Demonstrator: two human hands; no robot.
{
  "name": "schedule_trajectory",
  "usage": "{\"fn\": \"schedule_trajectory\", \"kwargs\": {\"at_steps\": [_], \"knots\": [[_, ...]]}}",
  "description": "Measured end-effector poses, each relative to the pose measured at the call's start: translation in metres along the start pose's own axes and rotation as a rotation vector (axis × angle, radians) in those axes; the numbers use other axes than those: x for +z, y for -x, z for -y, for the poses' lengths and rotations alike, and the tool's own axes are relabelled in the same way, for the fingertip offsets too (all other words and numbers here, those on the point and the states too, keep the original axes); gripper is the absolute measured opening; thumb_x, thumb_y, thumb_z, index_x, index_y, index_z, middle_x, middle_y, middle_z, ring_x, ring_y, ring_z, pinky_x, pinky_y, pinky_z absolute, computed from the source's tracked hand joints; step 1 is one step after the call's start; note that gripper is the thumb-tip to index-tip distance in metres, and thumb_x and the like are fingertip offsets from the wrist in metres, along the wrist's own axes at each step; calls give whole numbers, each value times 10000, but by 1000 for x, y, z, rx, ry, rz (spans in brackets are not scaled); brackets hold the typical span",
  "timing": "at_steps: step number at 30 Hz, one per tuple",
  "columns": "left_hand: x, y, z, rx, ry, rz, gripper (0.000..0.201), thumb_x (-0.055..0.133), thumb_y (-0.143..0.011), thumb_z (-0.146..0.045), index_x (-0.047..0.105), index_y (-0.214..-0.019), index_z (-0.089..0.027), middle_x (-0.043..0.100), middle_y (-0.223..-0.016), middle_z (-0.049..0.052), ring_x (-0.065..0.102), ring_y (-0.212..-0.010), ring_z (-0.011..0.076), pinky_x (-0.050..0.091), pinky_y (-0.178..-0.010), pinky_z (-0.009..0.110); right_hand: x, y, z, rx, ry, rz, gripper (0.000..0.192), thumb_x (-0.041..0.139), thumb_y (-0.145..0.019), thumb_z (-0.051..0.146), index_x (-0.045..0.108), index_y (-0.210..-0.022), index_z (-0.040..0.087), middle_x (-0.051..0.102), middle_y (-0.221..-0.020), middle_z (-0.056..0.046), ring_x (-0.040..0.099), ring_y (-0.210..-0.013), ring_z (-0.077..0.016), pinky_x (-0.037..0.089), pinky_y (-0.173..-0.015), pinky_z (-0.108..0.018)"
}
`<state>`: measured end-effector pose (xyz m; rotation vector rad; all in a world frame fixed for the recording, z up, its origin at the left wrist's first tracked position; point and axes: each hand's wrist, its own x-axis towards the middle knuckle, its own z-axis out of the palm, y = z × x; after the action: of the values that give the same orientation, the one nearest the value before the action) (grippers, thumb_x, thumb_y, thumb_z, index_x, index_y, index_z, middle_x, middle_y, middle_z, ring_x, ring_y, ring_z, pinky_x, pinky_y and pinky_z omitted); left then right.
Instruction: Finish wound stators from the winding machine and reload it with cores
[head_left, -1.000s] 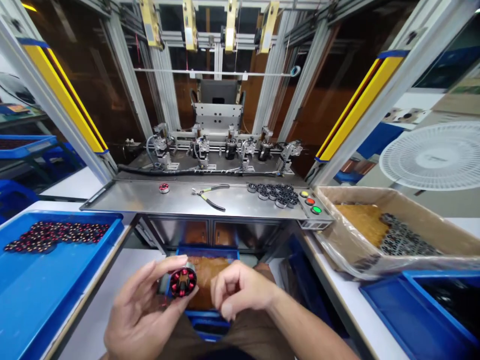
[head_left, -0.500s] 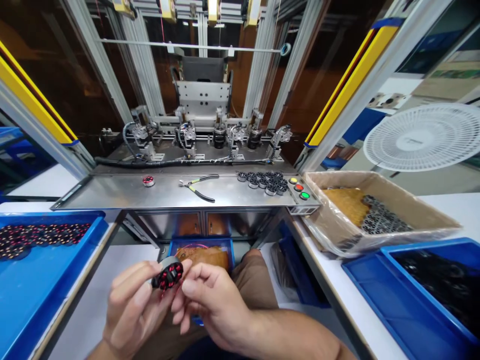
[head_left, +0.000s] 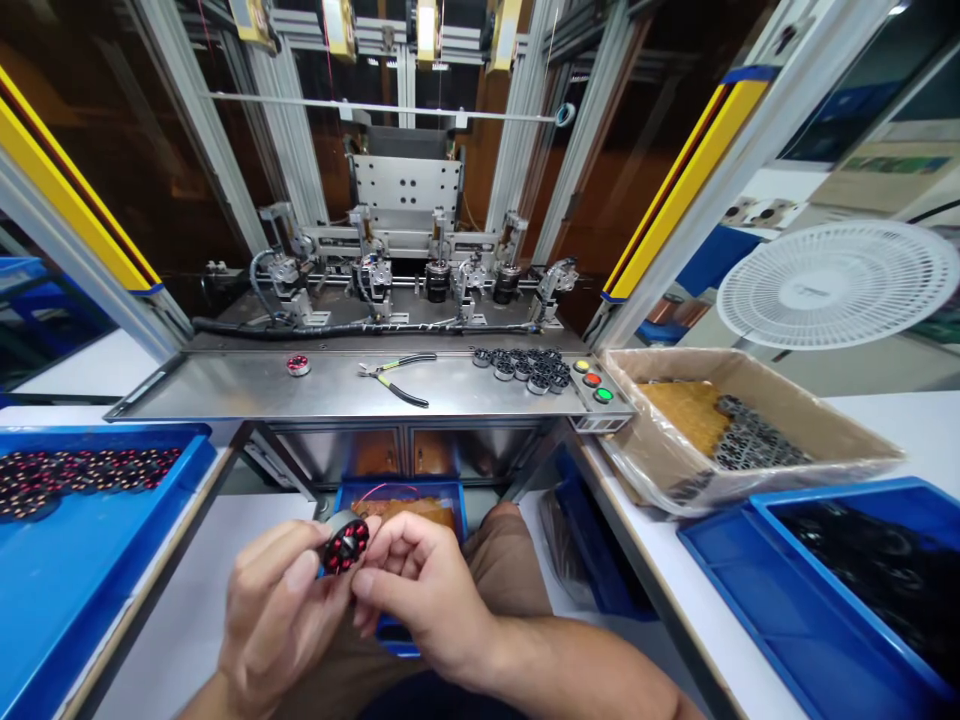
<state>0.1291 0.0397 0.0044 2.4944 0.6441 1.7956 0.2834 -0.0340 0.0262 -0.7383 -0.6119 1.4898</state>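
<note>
My left hand [head_left: 274, 610] holds a small round wound stator [head_left: 345, 542] with red coils on a black core, low in the middle of the view over my lap. My right hand [head_left: 420, 590] comes in from the right, and its fingertips pinch at the stator's right edge. Thin red wire curls just above the stator. Behind both hands sits a small blue bin [head_left: 405, 500] with brownish scrap in it.
A steel shelf [head_left: 247, 392] carries one red stator [head_left: 298, 365], pliers [head_left: 396, 378], several bare black stators [head_left: 525, 366] and three buttons [head_left: 592, 380]. A blue tray [head_left: 97, 540] of wound stators lies left. A cardboard box [head_left: 750, 440], another blue tray [head_left: 832, 590] and a fan [head_left: 832, 285] stand right.
My right hand has closed in on the stator, from apart to pinching its edge. The stator has tilted in my left hand. The view has shifted slightly right.
</note>
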Motion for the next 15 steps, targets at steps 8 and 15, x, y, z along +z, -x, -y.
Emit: {"fn": "schedule_trajectory", "kwargs": {"at_steps": [8,15], "knots": [[-1,-10,-7,187,-40,8,551,752,-600,122,609,-1028,-193,659,-1068,67,671,-926,207,573,-797,372,2,3,2,-56,77,-27,392,898,-587,316,562,-709,157,614,-611,53,525,-496,-50,435,-479,-163],[3,-7,-14,-66,-1,-6,533,831,-539,64,622,-945,-211,674,-990,29,682,-866,177,588,-791,319,-3,5,13,6,103,-9,396,889,-591,379,580,-688,152,629,-552,36,556,-460,-73,475,-488,-199]]}}
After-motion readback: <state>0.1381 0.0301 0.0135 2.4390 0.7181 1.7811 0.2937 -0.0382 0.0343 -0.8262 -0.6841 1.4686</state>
